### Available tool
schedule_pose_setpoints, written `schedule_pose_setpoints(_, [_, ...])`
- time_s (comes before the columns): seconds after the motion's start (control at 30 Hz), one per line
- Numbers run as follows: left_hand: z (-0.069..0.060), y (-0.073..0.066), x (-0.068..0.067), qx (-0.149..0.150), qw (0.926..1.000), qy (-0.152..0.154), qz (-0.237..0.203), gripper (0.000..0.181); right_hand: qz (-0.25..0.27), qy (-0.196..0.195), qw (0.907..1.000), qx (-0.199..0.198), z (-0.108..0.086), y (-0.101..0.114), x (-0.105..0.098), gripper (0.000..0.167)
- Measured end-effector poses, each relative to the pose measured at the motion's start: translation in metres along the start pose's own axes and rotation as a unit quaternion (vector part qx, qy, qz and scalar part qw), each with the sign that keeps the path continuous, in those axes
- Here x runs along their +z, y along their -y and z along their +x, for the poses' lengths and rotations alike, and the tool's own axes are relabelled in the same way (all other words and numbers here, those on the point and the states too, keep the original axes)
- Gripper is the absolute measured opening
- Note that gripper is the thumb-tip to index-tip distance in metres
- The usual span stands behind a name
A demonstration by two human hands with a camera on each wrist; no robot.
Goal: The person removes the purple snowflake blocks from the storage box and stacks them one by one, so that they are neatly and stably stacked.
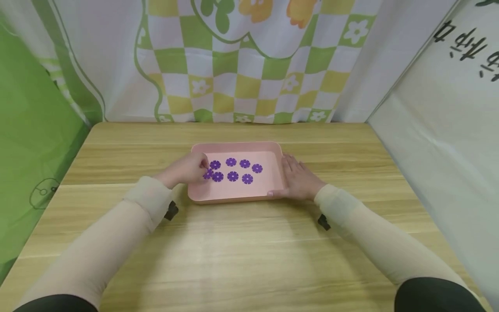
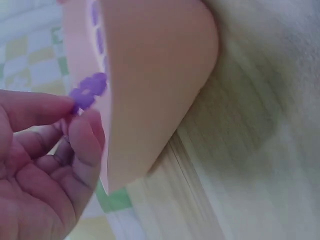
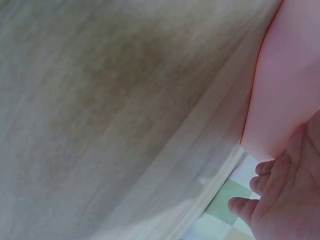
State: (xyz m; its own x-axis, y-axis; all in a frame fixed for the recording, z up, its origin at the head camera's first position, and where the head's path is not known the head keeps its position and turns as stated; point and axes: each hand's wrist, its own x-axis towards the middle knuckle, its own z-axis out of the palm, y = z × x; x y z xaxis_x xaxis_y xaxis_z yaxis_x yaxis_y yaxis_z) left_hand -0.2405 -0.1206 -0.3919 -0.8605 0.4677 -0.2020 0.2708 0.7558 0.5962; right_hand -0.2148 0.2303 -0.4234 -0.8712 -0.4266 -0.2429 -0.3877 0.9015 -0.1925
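A shallow pink tray (image 1: 269, 190) lies on the table with several purple flower-shaped discs (image 1: 232, 176) in two rough rows. Over its left end, my left hand (image 1: 186, 169) pinches one purple disc (image 2: 88, 93) between thumb and forefinger, seen clearly in the left wrist view. That disc is held tilted beside the tray wall (image 2: 150, 90). My right hand (image 1: 300, 178) lies along the tray's right edge, fingers extended and thumb at the front rim. In the right wrist view the right hand (image 3: 292, 190) rests against the pink outer wall (image 3: 285, 85).
The wooden table (image 1: 241, 251) extends around the tray. A checked curtain (image 1: 249, 82) hangs behind the back edge, a green panel (image 1: 35, 130) stands at the left, and a white sheet with black writing (image 1: 436, 112) is at the right.
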Motion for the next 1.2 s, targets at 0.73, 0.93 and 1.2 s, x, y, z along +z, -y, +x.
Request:
schedule_pose_setpoints(0.73, [-0.042,0.051,-0.044,-0.079,0.9676,-0.066,-0.230,0.020,-0.002,0.008,1.0000,0.004,0.000,-0.001,-0.001,0.134])
schedule_pose_setpoints(0.93, [-0.050,0.068,-0.045,-0.108,0.9665,-0.067,-0.223,0.023,-0.001,0.005,1.0000,-0.001,-0.002,0.001,-0.002,0.130])
schedule_pose_setpoints(1.2, [-0.053,0.085,-0.045,-0.136,0.9629,-0.074,-0.221,0.021,0.007,0.000,1.0000,-0.004,-0.001,0.002,-0.002,0.129])
